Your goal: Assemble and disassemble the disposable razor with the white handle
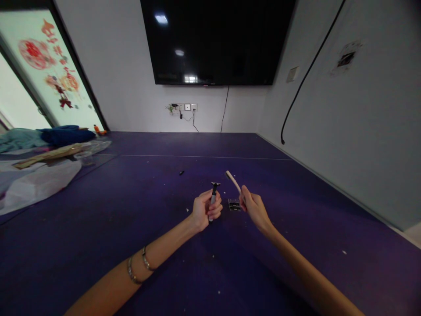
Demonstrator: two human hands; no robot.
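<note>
My left hand [203, 211] is wrapped round the handle of a razor [213, 195], its head pointing up and away from me. In my right hand [255, 208] is a pale toothbrush [234, 181], gripped near the lower end of its handle, with the bristle end tilted up and to the left. The razor head and the brush are apart. Between and just below the hands, a small dark rectangular pack [234, 205] lies on the purple surface [164, 245]; its contents are too small to make out.
A small black piece [181, 173] lies farther off, left of the hands. Plastic sheeting [42, 182], flattened cardboard [52, 154] and blue cloth [67, 135] are heaped at the far left. A black cable [304, 81] hangs on the right wall. A television [217, 44] hangs ahead.
</note>
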